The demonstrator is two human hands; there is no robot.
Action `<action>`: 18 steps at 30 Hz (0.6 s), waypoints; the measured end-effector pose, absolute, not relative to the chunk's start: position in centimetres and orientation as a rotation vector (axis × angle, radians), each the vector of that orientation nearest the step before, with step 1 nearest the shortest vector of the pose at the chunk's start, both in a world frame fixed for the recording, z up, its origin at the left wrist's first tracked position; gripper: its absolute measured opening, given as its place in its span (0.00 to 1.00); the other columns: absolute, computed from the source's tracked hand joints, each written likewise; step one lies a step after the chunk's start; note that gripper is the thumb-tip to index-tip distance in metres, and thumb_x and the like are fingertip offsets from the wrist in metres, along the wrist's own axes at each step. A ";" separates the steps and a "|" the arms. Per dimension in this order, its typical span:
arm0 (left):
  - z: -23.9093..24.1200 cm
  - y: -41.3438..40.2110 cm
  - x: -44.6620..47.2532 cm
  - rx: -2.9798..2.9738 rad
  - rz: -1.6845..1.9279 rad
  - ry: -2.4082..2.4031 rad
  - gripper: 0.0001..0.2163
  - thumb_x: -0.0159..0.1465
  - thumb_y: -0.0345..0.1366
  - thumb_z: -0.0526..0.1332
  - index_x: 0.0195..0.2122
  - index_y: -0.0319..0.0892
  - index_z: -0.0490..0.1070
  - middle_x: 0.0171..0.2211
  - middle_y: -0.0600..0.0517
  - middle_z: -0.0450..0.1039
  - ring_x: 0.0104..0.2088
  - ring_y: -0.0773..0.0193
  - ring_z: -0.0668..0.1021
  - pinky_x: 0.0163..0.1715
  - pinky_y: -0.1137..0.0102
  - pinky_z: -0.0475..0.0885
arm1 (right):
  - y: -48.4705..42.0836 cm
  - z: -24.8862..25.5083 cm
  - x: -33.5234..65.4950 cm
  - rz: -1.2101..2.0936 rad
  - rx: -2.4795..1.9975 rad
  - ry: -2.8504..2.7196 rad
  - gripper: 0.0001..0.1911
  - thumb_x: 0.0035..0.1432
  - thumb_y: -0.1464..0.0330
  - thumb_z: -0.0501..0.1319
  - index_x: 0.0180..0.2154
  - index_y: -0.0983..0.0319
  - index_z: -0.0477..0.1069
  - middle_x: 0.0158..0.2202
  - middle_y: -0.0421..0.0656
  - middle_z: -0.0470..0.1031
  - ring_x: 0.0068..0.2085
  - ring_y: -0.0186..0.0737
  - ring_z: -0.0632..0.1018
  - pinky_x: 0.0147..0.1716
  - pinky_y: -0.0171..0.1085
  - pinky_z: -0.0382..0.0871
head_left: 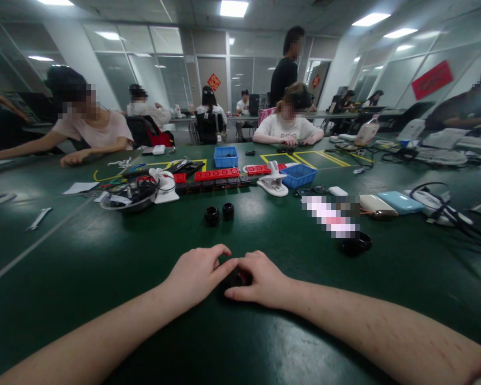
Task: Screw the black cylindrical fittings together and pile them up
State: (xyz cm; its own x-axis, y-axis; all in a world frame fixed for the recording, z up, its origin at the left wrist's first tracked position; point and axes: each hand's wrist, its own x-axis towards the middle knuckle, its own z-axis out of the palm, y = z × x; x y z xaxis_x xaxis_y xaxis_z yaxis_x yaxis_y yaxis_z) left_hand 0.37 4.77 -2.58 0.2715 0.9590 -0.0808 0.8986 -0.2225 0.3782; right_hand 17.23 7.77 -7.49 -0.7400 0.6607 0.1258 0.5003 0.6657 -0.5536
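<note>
A small dark round part (237,279), with a reddish patch on it, sits low over the table between my hands; much of it is hidden. My right hand (262,278) closes round it from the right, thumb at the near side and fingers over the top. From the left, my left hand (202,272) curls in, its thumb laid along the part's upper edge and touching the right fingertips. Its index finger arches above, and the other fingers are hidden. Beyond my hands stand two black ridged ring-shaped parts (211,216), side by side.
Farther right lies a black round piece (356,243). Across the green table (144,240) run red and black strips (216,175), white clip stands (273,181), blue bins (225,156) and a metal bowl (130,200) of cables. A wrench (39,219) lies left. Other people sit opposite.
</note>
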 end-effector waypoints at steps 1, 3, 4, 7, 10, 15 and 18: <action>-2.6 4.8 0.3 2.213 0.229 1.676 0.16 0.64 0.47 0.47 0.40 0.47 0.70 0.28 0.54 0.76 0.31 0.58 0.77 0.26 0.69 0.65 | 7.8 -7.5 17.2 0.713 -0.922 -2.564 0.19 0.48 0.53 0.61 0.26 0.64 0.68 0.23 0.37 0.69 0.25 0.32 0.68 0.31 0.34 0.58; -2.5 4.9 0.1 2.247 0.196 1.650 0.16 0.65 0.47 0.47 0.39 0.48 0.71 0.32 0.53 0.76 0.33 0.58 0.77 0.28 0.69 0.65 | 7.9 -7.6 17.3 0.687 -0.929 -2.555 0.19 0.47 0.53 0.62 0.26 0.64 0.67 0.23 0.37 0.68 0.25 0.32 0.68 0.31 0.34 0.57; -2.4 4.9 0.0 2.263 0.168 1.633 0.16 0.64 0.48 0.47 0.39 0.48 0.71 0.33 0.53 0.76 0.34 0.58 0.77 0.29 0.69 0.66 | 7.9 -7.5 17.3 0.672 -0.939 -2.551 0.19 0.46 0.53 0.63 0.26 0.64 0.67 0.23 0.37 0.68 0.26 0.32 0.68 0.31 0.34 0.57; -1.9 4.8 -0.3 2.328 0.055 1.567 0.15 0.60 0.48 0.54 0.44 0.48 0.69 0.34 0.52 0.76 0.33 0.56 0.76 0.29 0.69 0.66 | 8.0 -7.4 17.3 0.646 -0.985 -2.554 0.20 0.44 0.53 0.64 0.25 0.64 0.66 0.23 0.38 0.68 0.27 0.33 0.68 0.30 0.34 0.57; -1.0 4.5 -0.5 2.364 -0.031 1.529 0.16 0.57 0.45 0.58 0.45 0.47 0.68 0.33 0.52 0.75 0.32 0.57 0.76 0.26 0.70 0.64 | 8.0 -7.3 17.3 0.652 -0.985 -2.563 0.20 0.43 0.53 0.65 0.27 0.64 0.67 0.25 0.38 0.69 0.28 0.34 0.68 0.31 0.35 0.58; 0.3 4.0 -0.7 2.338 -0.076 1.489 0.13 0.57 0.40 0.59 0.44 0.49 0.68 0.31 0.55 0.74 0.32 0.59 0.76 0.26 0.72 0.64 | 8.0 -7.2 17.5 0.665 -0.908 -2.574 0.21 0.42 0.55 0.67 0.33 0.63 0.68 0.30 0.39 0.70 0.32 0.36 0.69 0.34 0.36 0.59; 0.2 3.7 -0.4 2.342 -0.080 1.548 0.10 0.58 0.41 0.58 0.41 0.48 0.68 0.29 0.55 0.74 0.30 0.59 0.76 0.25 0.71 0.64 | 8.0 -7.2 17.5 0.648 -0.866 -2.602 0.21 0.42 0.56 0.67 0.35 0.63 0.68 0.31 0.40 0.71 0.34 0.38 0.70 0.35 0.37 0.59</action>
